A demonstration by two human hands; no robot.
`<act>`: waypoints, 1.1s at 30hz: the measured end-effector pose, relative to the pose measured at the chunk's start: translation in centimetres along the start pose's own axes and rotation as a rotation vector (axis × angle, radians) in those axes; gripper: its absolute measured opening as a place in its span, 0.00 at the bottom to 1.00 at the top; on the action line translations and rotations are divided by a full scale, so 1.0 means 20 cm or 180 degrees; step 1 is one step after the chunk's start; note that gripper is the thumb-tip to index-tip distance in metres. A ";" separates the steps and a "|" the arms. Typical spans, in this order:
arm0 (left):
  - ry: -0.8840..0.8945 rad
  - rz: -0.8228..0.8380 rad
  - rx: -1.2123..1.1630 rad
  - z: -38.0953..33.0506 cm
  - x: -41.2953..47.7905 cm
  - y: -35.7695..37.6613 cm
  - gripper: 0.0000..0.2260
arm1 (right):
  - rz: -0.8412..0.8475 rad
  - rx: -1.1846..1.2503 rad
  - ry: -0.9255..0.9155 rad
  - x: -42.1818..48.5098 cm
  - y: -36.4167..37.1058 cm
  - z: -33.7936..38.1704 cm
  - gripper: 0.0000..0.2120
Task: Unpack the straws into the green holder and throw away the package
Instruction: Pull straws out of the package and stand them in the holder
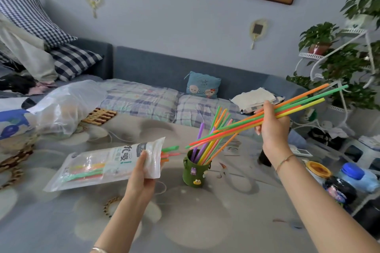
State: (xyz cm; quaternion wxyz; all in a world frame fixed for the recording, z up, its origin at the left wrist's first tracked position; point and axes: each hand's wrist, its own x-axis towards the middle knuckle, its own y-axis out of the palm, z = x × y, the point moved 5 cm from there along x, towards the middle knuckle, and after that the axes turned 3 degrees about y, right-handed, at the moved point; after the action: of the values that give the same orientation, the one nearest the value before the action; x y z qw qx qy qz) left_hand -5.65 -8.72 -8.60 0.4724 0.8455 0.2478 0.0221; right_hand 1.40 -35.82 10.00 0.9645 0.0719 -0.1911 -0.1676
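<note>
Overhead, the view took in a table (205, 222) covered in a smooth grey cloth printed with large pale flowers. On it stood the green holder (195, 172), a squat, matte cylinder with small cartoon charms stuck to its side. Thin plastic straws (207, 146) in purple, yellow, orange and green already leaned out of it, fanned toward the upper right.

The left hand (144, 172) was closed around the open end of the package (102, 164), thumb on top and the other fingers underneath. The package was a flat, glossy pouch, clear over most of its length with a white printed band, held nearly level just left of the holder. A few green, orange and yellow straws lay inside, and several tips poked out of its mouth toward the holder.

The right hand (271, 127) was raised above and to the right of the holder, fingers curled and pinching a loose bundle of straws (298, 104) near its middle. That bundle slanted, its lower ends hanging just over the holder's rim, its upper ends pointing toward the white wire plant stand (329, 55).

A crumpled translucent plastic bag (67, 107) lay at the table's far left.
</note>
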 end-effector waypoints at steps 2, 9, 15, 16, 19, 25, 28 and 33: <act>0.0014 -0.0069 -0.0027 0.01 0.02 -0.02 0.22 | -0.0054 -0.0039 -0.0061 0.03 -0.02 0.01 0.19; 0.0027 0.0022 0.0029 0.04 0.03 0.00 0.20 | 0.0114 -0.0682 -0.0300 0.12 0.02 -0.07 0.19; 0.0063 0.0202 0.0073 0.04 0.06 0.01 0.15 | 0.0564 -0.1203 -0.0377 0.14 0.16 -0.18 0.19; 0.0077 0.0227 0.0045 0.04 0.07 0.01 0.13 | 0.0681 -0.1284 -0.0387 0.13 0.19 -0.20 0.19; 0.0066 0.0201 -0.0008 0.03 0.07 0.01 0.14 | 0.0989 -0.1560 -0.0443 0.12 0.27 -0.26 0.19; 0.0000 0.0193 -0.0141 0.04 0.08 0.01 0.20 | 0.1275 -0.2341 -0.0449 0.06 0.40 -0.42 0.20; -0.0005 0.0190 -0.0192 0.04 0.08 0.02 0.21 | 0.1424 -0.2697 -0.0449 0.03 0.43 -0.50 0.19; -0.0048 0.0297 -0.0258 0.05 0.07 0.03 0.20 | 0.1481 -0.2905 -0.0341 0.01 0.43 -0.56 0.19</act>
State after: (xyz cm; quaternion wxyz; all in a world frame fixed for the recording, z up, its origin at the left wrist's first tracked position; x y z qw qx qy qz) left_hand -3.92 -9.16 -8.83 0.5065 0.8365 0.2035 0.0478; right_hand 8.58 -26.97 1.51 0.8983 -0.4094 -0.1585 -0.0183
